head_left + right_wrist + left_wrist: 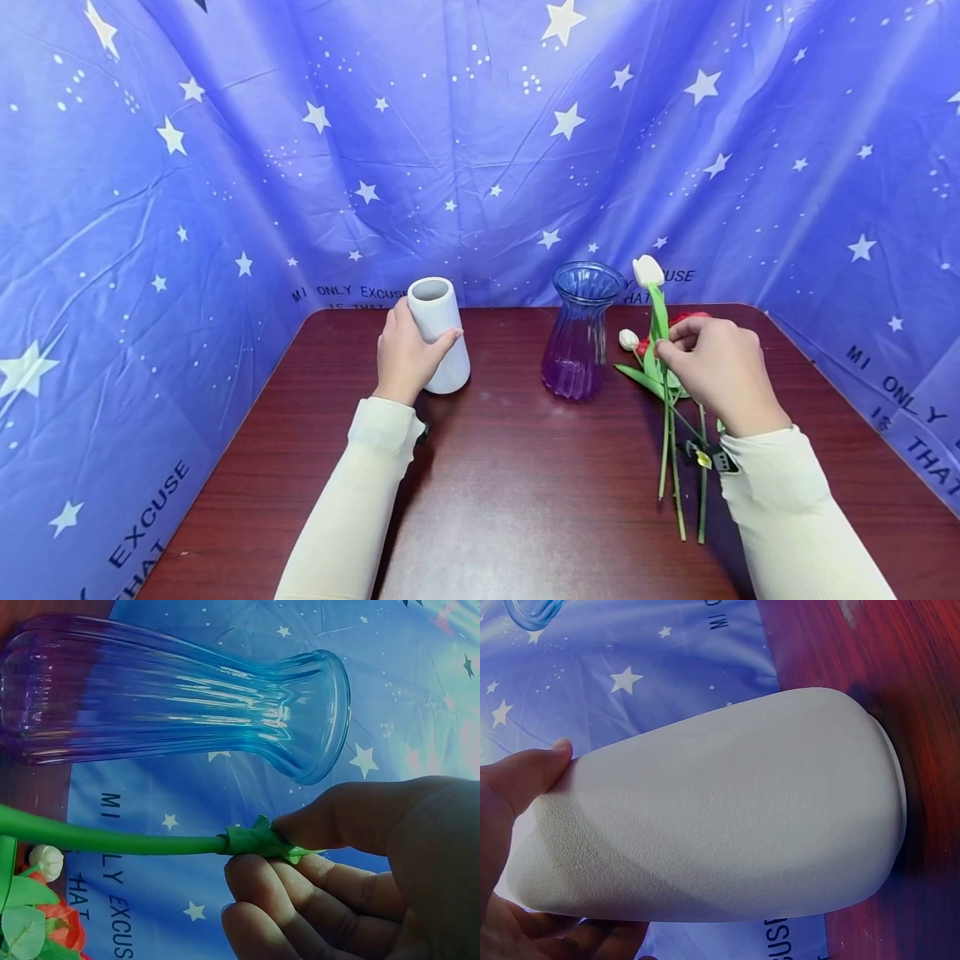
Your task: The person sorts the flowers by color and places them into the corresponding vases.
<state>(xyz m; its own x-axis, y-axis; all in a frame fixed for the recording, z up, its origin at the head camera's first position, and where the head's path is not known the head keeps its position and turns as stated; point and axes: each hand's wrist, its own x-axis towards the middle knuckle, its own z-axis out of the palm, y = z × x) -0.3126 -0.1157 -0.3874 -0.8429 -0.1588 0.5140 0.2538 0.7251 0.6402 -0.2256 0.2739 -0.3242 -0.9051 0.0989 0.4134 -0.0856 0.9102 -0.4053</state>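
A white vase point(444, 354) with a matte, grainy surface stands on the table, and my left hand point(407, 358) grips its upper part. In the left wrist view, the thumb point(544, 769) lies along one side and fingers curl round the other. On the right, my right hand point(720, 371) pinches a white tulip point(648, 272) by the leafy part of its green stem, holding it upright. The right wrist view shows thumb and fingertips on the green leaf base point(259, 838); the bloom is out of that view.
A ribbed glass vase point(577, 342), blue above and purple below, stands between the hands. More flowers lie under the right hand, including a small white bloom point(628, 339) and red ones point(64, 922). A starry blue cloth point(450, 150) surrounds the brown table point(495, 483).
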